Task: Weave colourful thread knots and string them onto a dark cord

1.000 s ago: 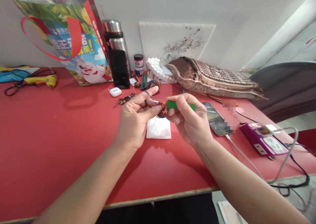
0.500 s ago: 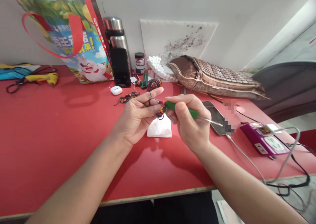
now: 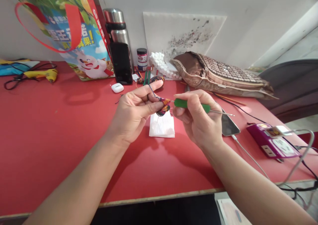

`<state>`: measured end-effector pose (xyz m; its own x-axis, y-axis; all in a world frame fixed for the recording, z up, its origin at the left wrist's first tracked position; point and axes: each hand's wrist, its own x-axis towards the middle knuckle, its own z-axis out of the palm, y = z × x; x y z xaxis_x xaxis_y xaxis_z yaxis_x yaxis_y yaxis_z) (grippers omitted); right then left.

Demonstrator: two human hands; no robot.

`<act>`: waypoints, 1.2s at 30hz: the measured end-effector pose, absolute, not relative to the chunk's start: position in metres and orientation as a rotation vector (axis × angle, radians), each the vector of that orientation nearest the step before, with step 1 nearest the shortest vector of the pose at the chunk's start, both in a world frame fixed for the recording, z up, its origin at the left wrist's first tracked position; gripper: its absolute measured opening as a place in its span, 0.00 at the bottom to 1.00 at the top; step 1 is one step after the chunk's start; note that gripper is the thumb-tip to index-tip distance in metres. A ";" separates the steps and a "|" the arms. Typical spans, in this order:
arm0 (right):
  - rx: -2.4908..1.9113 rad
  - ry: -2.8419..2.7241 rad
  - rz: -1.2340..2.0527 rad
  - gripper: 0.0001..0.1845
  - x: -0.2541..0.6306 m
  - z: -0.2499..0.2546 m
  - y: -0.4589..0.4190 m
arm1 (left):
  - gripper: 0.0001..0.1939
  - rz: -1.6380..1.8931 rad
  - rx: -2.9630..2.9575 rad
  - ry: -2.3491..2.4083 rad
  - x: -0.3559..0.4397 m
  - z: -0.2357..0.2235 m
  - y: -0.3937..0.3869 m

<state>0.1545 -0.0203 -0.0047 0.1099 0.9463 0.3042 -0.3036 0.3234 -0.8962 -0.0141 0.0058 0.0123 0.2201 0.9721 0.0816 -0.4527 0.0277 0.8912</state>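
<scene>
My left hand (image 3: 135, 114) pinches a small piece of multicoloured crochet (image 3: 164, 108) between thumb and fingers. A dark yarn strand (image 3: 152, 91) runs over its raised index finger. In my right hand (image 3: 201, 119) is a crochet hook (image 3: 181, 103) with a green handle and a metal shaft at each end. The left shaft passes into the crochet work, and the other end points out to the right. Below the hands a folded white tissue (image 3: 162, 127) lies on the red table (image 3: 74, 145). Behind the left fingers sits a ball of the multicoloured yarn (image 3: 159, 80), partly hidden.
A phone (image 3: 121, 63) leans on a steel flask (image 3: 115, 18), beside a printed bag (image 3: 72, 36) and a white earbud case (image 3: 117, 87). Right of my hands are a second phone (image 3: 230, 124), a purple power strip (image 3: 270, 140) with cables, and a brown pouch (image 3: 223, 72). A yellow glue gun (image 3: 42, 74) lies far left.
My right hand and the hook have shifted right, away from the left hand, so some shaft shows between handle and crochet. The view has tilted slightly.
</scene>
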 end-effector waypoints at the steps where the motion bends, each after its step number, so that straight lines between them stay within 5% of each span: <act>1: -0.778 -1.067 1.065 0.17 0.155 -0.004 -0.020 | 0.21 1.248 0.990 0.686 -0.015 0.013 0.006; 36: -0.782 -1.262 0.934 0.18 0.186 0.004 -0.009 | 0.19 1.164 1.186 0.713 -0.022 0.016 0.003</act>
<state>0.1860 -0.0092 0.0037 0.0526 0.9029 0.4266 -0.1447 0.4296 -0.8913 -0.0216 0.0030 0.0162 0.2962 0.9451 0.1381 -0.3062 -0.0430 0.9510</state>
